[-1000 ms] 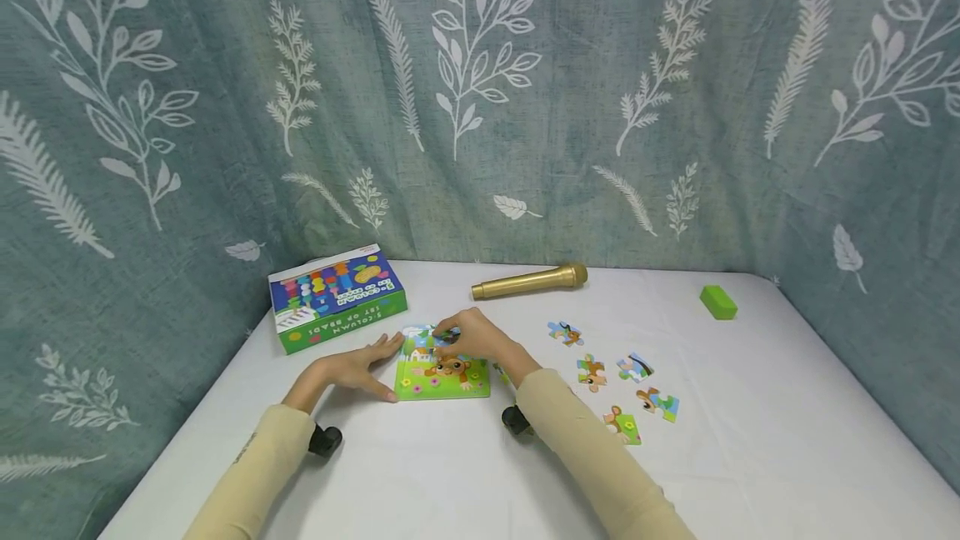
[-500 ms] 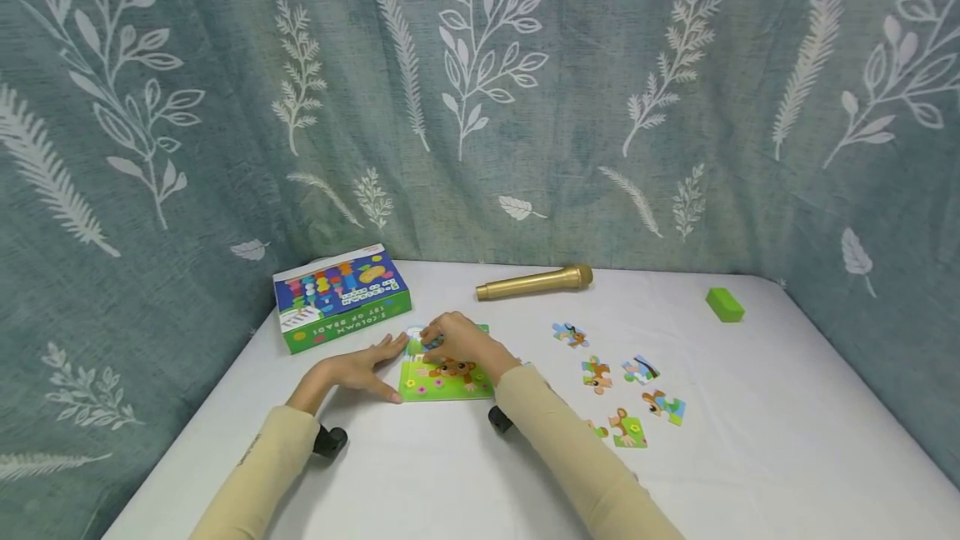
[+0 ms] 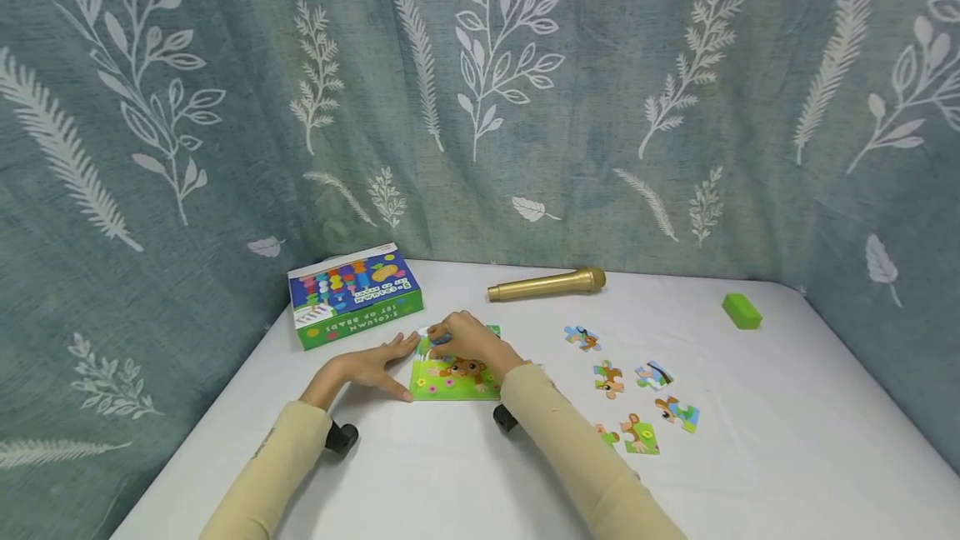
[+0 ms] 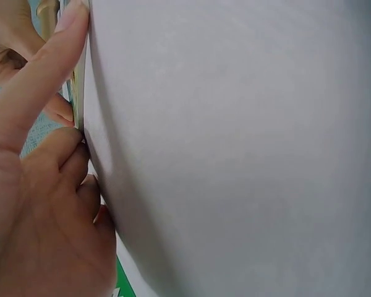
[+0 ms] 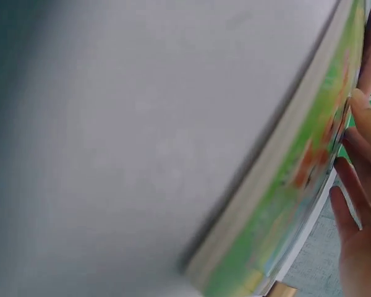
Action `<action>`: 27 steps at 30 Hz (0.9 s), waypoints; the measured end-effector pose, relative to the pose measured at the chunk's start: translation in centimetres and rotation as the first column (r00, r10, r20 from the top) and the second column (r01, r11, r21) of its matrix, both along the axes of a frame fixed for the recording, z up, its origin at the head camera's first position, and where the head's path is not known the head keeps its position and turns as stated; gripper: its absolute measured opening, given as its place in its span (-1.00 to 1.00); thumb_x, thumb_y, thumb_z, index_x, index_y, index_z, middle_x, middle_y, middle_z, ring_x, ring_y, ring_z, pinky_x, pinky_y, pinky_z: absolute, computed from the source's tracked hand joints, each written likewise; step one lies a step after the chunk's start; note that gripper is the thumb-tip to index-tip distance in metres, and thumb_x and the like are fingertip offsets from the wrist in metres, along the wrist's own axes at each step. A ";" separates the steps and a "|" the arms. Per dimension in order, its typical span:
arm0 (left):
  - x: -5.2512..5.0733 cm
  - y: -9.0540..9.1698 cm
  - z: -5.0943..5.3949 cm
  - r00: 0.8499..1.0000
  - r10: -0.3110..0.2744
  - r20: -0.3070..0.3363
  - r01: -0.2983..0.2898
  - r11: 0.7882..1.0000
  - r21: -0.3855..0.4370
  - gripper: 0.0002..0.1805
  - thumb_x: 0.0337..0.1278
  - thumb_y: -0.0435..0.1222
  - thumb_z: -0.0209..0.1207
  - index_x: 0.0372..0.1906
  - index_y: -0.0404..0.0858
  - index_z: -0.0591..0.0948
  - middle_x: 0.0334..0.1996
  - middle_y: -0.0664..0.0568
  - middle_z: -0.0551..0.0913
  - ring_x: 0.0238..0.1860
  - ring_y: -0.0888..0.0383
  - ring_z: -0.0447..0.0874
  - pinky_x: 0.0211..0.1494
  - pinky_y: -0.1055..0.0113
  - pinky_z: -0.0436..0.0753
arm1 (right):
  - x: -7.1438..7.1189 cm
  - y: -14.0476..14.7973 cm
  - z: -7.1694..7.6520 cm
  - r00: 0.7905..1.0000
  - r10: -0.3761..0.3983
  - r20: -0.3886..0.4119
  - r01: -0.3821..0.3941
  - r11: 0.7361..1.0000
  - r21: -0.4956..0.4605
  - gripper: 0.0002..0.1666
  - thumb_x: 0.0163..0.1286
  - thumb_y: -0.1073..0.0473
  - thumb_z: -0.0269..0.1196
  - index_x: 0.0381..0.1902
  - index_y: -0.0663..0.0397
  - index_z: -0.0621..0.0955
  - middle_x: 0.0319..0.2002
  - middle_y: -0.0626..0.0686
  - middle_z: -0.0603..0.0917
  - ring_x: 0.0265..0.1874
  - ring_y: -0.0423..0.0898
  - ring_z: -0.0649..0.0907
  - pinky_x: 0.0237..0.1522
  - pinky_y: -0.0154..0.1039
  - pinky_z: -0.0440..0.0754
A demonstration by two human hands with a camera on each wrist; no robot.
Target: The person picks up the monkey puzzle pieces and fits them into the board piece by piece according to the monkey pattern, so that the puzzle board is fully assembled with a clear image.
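Note:
A picture puzzle board (image 3: 442, 388) with a monkey and flowers on a green ground lies left of the table's middle. My left hand (image 3: 371, 363) touches its left edge with spread fingers, the thumb at the near corner and the fingertips at the far one. Over the board's upper left part, my right hand (image 3: 474, 340) pinches a small puzzle piece (image 3: 439, 340), mostly hidden by the fingers. The right wrist view has the thumb (image 5: 362, 108) against the board's picture side. Loose puzzle pieces, among them a monkey piece (image 3: 608, 379), lie to the right.
A blue and green bead set box (image 3: 356, 294) stands behind the left hand. Further back lies a gold microphone (image 3: 546, 284). A green block (image 3: 742, 312) sits at the far right. Patterned curtain (image 3: 480, 107) hangs behind the white table (image 3: 420, 473).
My right hand has moved a little left over the board with the puzzle piece and stays there. The left hand keeps its place at the edge. The head view has turned slightly left.

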State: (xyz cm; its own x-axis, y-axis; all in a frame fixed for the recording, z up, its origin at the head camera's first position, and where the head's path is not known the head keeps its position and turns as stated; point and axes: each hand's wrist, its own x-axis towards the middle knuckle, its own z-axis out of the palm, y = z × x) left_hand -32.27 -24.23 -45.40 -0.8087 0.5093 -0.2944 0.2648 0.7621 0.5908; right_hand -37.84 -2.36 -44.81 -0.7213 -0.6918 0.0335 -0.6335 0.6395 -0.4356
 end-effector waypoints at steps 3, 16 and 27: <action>0.0 0.1 -0.1 1.000 0.013 0.009 -0.013 1.000 -0.017 0.20 -0.09 0.05 0.42 0.55 -0.12 -0.09 0.52 -0.21 -0.24 0.50 -0.21 -0.35 0.43 -0.24 -0.20 | -0.1 0.4 -0.1 1.000 0.002 0.013 -0.002 1.000 -0.015 -0.46 0.21 0.01 0.38 0.11 0.09 0.64 0.11 0.00 0.63 0.18 -0.03 0.55 0.24 -0.18 0.45; 0.2 0.1 0.2 1.000 0.017 -0.016 -0.017 1.000 -0.009 0.20 -0.09 0.04 0.43 0.54 -0.17 -0.06 0.52 -0.21 -0.19 0.50 -0.19 -0.30 0.44 -0.21 -0.17 | 0.6 4.2 2.1 0.997 -0.043 0.065 0.049 0.994 -0.099 -0.45 0.22 0.08 0.40 0.14 0.18 0.61 0.09 0.11 0.64 0.22 0.13 0.48 0.31 0.07 0.33; 0.2 0.4 0.2 1.000 0.016 -0.025 -0.016 1.000 -0.002 0.21 -0.10 0.03 0.43 0.54 -0.17 -0.07 0.51 -0.25 -0.20 0.49 -0.24 -0.32 0.43 -0.25 -0.19 | 0.7 10.0 2.5 0.997 -0.074 -0.007 0.072 0.988 -0.134 -0.41 0.18 0.03 0.42 0.14 0.17 0.62 0.11 0.16 0.62 -0.15 0.14 0.66 0.05 -0.05 0.57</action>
State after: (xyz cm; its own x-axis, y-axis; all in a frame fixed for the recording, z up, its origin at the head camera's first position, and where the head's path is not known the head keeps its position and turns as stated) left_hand -32.02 -23.82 -45.15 -0.8239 0.4954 -0.2753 0.2671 0.7679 0.5823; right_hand -37.10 7.63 -42.35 -0.7686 -0.6262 0.1310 -0.5932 0.6209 -0.5125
